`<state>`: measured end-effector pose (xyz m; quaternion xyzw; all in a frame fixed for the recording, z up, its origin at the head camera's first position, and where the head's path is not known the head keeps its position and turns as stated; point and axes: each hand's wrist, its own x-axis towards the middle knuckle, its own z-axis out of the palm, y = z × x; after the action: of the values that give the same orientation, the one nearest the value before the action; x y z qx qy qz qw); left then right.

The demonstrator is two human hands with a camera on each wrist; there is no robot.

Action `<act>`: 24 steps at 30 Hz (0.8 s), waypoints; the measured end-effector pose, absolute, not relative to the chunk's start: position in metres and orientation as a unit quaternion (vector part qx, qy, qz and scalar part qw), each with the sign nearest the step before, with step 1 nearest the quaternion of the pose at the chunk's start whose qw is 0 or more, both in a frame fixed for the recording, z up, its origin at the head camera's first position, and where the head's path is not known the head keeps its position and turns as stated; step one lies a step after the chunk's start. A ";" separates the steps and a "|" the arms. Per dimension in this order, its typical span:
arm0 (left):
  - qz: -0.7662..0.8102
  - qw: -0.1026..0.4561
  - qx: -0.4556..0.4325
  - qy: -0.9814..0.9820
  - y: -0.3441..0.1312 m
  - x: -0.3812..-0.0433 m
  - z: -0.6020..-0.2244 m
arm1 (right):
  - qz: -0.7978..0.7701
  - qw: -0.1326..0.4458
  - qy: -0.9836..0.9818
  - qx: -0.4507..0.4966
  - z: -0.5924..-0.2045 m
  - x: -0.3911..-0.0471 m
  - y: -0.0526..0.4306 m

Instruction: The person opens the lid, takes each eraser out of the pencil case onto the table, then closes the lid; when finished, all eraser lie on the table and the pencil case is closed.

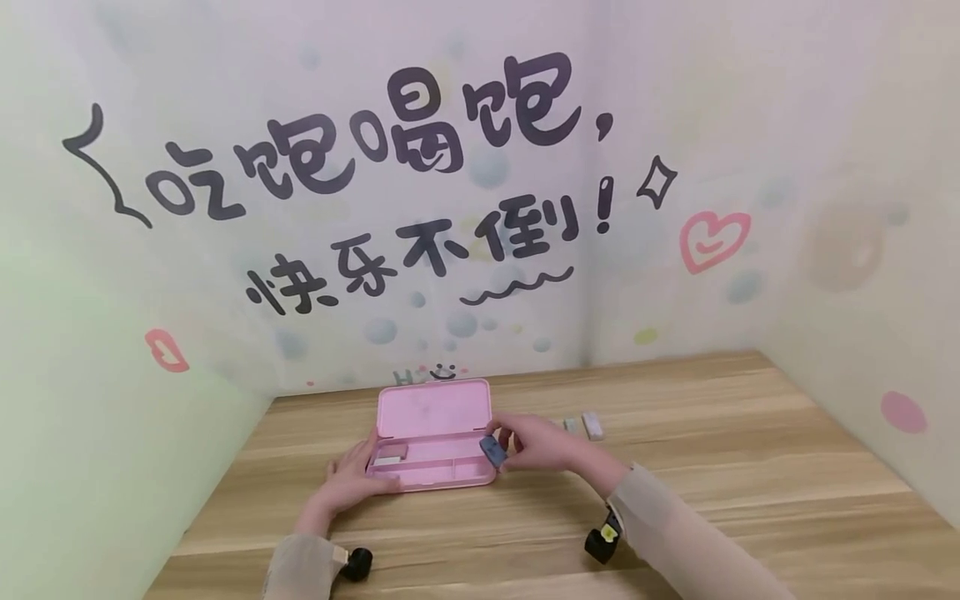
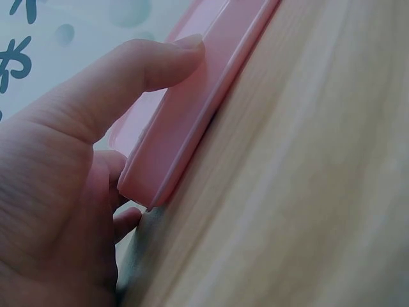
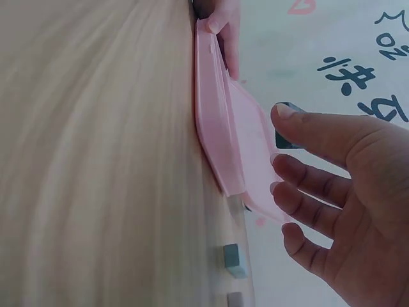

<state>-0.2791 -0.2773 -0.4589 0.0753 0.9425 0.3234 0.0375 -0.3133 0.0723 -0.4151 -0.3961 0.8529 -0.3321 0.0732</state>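
Note:
A pink pencil case (image 1: 437, 482) lies on the wooden table with its lid (image 1: 435, 408) raised toward the wall. My left hand (image 1: 351, 479) grips the case's left end, the thumb over the front rim and the other fingers behind, as the left wrist view also shows. Between thumb and fingers my right hand (image 1: 534, 442) pinches a dark blue-grey eraser (image 1: 492, 451), held above the case's right end. Inside the left part of the case lie a brownish-pink block (image 1: 393, 452) and a whitish block (image 1: 387, 461), which look like erasers.
To the right behind my right hand, a small greenish block (image 1: 572, 426) and a pale lilac block (image 1: 592, 426) rest on the table (image 1: 675, 475). A printed wall covering (image 1: 525, 333) rises along the table's back edge.

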 end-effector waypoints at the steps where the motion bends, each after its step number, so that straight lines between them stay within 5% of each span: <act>1: 0.323 0.039 0.074 0.943 -0.277 -0.279 -0.459 | -0.338 0.070 0.851 -0.395 -0.416 -0.312 0.075; 24: 0.315 0.045 0.077 0.945 -0.277 -0.278 -0.457 | -0.359 0.041 0.883 -0.301 -0.434 -0.300 0.105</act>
<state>-0.2778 -0.2770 -0.4573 0.0769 0.9450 0.3148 0.0453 -0.2997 0.1045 -0.4338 -0.3007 0.8826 -0.3590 0.0408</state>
